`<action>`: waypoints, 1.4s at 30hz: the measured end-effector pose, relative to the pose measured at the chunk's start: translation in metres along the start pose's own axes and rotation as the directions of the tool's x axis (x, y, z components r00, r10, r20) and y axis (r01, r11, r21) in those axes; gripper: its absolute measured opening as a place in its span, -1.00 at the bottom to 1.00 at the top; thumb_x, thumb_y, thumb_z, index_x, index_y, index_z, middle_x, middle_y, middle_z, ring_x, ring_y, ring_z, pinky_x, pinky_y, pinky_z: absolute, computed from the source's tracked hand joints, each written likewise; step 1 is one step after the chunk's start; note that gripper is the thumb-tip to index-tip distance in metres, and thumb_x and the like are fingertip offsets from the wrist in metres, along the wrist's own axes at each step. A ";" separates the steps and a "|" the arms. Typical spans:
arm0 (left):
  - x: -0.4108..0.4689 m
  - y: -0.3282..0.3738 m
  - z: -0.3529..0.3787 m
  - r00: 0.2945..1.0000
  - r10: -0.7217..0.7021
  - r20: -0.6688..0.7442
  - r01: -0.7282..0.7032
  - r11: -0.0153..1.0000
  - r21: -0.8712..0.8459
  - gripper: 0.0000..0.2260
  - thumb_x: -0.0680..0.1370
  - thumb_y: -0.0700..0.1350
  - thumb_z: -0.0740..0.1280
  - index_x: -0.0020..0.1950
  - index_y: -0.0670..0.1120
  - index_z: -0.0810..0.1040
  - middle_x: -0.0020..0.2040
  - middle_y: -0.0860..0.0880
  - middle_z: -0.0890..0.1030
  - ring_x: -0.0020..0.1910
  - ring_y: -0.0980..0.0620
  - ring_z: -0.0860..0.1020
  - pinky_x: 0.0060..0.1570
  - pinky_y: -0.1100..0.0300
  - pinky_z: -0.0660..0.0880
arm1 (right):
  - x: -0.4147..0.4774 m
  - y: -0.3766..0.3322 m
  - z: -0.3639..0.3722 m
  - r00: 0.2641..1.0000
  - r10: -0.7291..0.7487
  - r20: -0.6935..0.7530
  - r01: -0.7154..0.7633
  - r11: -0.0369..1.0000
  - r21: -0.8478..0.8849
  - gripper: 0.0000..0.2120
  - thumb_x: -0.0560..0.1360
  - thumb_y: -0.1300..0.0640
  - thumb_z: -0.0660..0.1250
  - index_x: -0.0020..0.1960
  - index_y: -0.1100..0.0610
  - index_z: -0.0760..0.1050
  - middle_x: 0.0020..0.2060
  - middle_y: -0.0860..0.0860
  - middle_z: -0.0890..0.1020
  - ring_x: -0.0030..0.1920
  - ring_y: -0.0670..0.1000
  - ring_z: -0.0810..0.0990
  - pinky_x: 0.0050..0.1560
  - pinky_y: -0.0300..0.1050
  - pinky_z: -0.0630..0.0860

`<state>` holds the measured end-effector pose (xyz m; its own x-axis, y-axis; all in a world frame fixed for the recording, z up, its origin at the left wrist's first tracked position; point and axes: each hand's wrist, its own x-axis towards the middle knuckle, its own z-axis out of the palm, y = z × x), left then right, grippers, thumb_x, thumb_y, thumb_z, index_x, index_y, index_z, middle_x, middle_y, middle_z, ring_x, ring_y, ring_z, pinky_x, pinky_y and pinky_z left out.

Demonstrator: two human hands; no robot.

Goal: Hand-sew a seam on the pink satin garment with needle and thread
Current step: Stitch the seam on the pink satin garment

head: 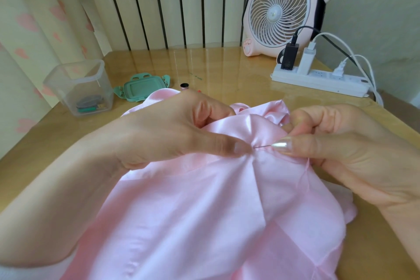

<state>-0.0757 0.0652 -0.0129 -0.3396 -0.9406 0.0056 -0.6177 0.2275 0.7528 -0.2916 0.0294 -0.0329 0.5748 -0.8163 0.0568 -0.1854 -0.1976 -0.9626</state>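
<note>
The pink satin garment (204, 207) lies bunched on the wooden table (218, 68) in front of me. My left hand (172, 129) pinches a gathered fold of the satin between thumb and fingers. My right hand (347, 145) pinches the thin needle (263, 147) between thumb and forefinger. The needle's tip meets the fold just beside my left thumb. A faint pink thread (305, 177) trails down from my right hand over the cloth.
A clear plastic box (79, 88) with sewing bits stands at the left, its green lid (142, 87) beside it. A small round spool (184, 85) sits behind the garment. A pink fan (284, 9) and a white power strip (318, 79) with cables occupy the back right.
</note>
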 end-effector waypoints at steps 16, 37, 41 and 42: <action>0.000 0.010 0.027 0.952 -0.016 -0.306 0.060 0.989 0.132 -0.61 0.43 -0.05 0.40 -0.48 -0.05 0.28 -0.58 0.08 0.24 -0.58 0.12 0.22 -0.57 0.32 0.14 | -0.008 0.014 0.048 0.771 -0.483 -0.414 0.247 0.827 -0.505 -0.82 0.26 0.29 0.39 -0.44 0.16 0.42 -0.39 0.02 0.54 -0.38 0.01 0.46 -0.36 -0.22 0.35; -0.001 0.005 0.007 0.985 -0.029 -0.172 -0.001 0.985 -0.170 -0.71 0.31 0.06 0.44 -0.24 -0.17 0.57 -0.33 -0.29 0.51 -0.35 -0.01 0.42 -0.15 0.05 0.35 | -0.006 -0.002 0.025 0.975 0.150 -0.166 -0.071 0.911 0.407 -0.90 0.14 0.21 0.51 -0.42 0.13 0.59 -0.38 0.09 0.58 -0.34 -0.02 0.53 -0.29 -0.22 0.43; 0.000 0.000 0.000 0.993 -0.068 -0.093 0.053 0.987 -0.150 -0.50 0.22 0.22 0.45 -0.11 -0.19 0.61 -0.21 -0.31 0.56 -0.31 -0.20 0.43 -0.15 0.02 0.29 | -0.007 -0.005 0.027 0.972 0.093 -0.215 -0.012 0.937 0.350 -0.81 0.08 0.20 0.59 -0.39 0.12 0.61 -0.35 0.20 0.54 -0.29 0.10 0.44 -0.19 -0.09 0.39; 0.000 0.000 -0.001 0.994 -0.076 -0.082 0.064 0.988 -0.140 -0.53 0.23 0.21 0.45 -0.15 -0.17 0.61 -0.24 -0.30 0.53 -0.31 -0.21 0.42 -0.15 0.02 0.28 | -0.007 -0.005 0.028 0.969 0.070 -0.237 0.013 0.943 0.332 -0.79 0.05 0.19 0.60 -0.38 0.12 0.62 -0.33 0.21 0.55 -0.24 0.11 0.43 -0.12 -0.03 0.33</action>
<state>-0.0753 0.0648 -0.0123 -0.2322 -0.9727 0.0020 -0.5333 0.1290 0.8360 -0.2721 0.0514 -0.0358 0.3554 -0.9333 0.0508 0.0977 -0.0169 -0.9951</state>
